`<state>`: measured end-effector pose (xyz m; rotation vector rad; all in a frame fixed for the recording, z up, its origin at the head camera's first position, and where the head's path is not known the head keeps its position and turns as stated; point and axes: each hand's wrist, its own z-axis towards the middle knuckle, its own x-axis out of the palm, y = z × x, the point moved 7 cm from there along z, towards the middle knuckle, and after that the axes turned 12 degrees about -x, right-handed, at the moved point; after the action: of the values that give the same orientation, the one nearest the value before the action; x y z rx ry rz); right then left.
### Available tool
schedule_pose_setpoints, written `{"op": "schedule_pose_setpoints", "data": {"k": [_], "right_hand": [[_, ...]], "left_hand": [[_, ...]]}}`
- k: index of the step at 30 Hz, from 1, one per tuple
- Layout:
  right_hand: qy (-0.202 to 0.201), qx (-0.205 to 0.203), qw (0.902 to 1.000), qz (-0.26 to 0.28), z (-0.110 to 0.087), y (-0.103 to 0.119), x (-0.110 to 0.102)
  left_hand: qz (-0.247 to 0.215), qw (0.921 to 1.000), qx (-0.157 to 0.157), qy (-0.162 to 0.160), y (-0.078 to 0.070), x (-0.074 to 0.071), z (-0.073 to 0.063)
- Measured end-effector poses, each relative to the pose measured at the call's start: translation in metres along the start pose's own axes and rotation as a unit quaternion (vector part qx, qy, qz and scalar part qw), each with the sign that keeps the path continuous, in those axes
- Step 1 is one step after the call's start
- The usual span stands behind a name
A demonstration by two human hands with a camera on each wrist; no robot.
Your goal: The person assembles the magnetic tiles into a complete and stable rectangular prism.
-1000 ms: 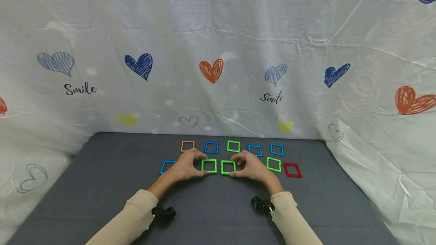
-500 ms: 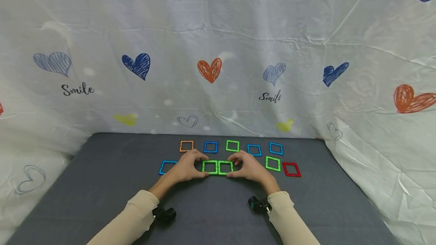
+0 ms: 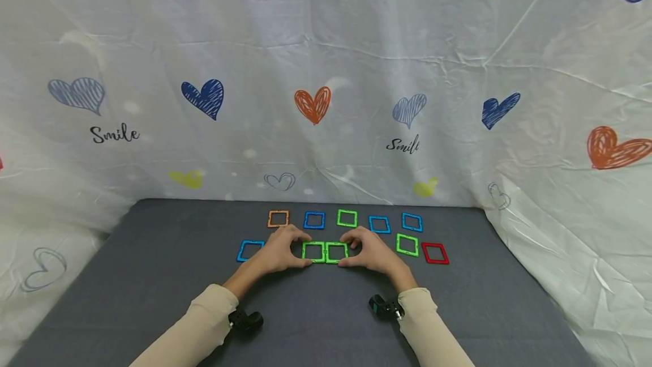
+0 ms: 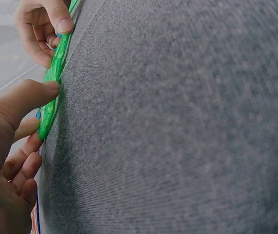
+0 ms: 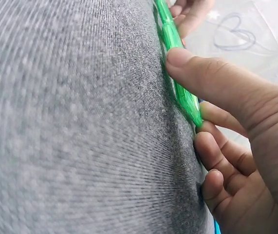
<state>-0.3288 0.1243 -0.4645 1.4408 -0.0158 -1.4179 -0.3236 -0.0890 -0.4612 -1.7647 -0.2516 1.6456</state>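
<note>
Two green square magnetic tile frames lie side by side with their inner edges together at the middle of the grey table. My left hand (image 3: 281,249) pinches the left green tile (image 3: 304,251) between thumb and fingers at its near and far edges. On the other side my right hand (image 3: 374,251) pinches the right green tile (image 3: 347,250) the same way. In the left wrist view the thumb presses on the edge of the green tile (image 4: 51,109), close over the cloth. The right wrist view shows the thumb on the green tile (image 5: 182,95), other fingers behind it.
Behind the hands lie an orange tile (image 3: 269,218), a dark blue tile (image 3: 305,220), a green tile (image 3: 347,211) and two blue tiles. Another blue tile (image 3: 239,252) is at the left. A green tile (image 3: 398,243) and a red tile (image 3: 434,263) lie at the right.
My right hand has moved left with its green tile, closing the gap to the left one. Over the last half second the pair has stayed nearly still.
</note>
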Motion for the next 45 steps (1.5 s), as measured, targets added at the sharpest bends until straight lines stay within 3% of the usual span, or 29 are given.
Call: {"op": "schedule_pose_setpoints", "data": {"k": [15,29,37,45], "right_hand": [[0.004,0.017,0.9998,-0.001,0.000,0.004,-0.001],[0.006,0.024,0.9997,0.001,-0.003,0.000,0.000],[0.010,0.029,0.9995,0.002,0.000,-0.002,0.001],[0.014,0.022,0.9997,0.005,0.002,-0.002,0.002]], "left_hand": [[0.017,0.9997,-0.001,-0.016,0.003,-0.004,-0.004],[-0.016,0.9998,0.004,-0.013,0.024,-0.040,-0.026],[-0.012,0.9994,0.024,-0.022,0.035,-0.053,-0.039],[-0.012,0.9993,0.023,-0.028,0.048,-0.070,-0.055]]}}
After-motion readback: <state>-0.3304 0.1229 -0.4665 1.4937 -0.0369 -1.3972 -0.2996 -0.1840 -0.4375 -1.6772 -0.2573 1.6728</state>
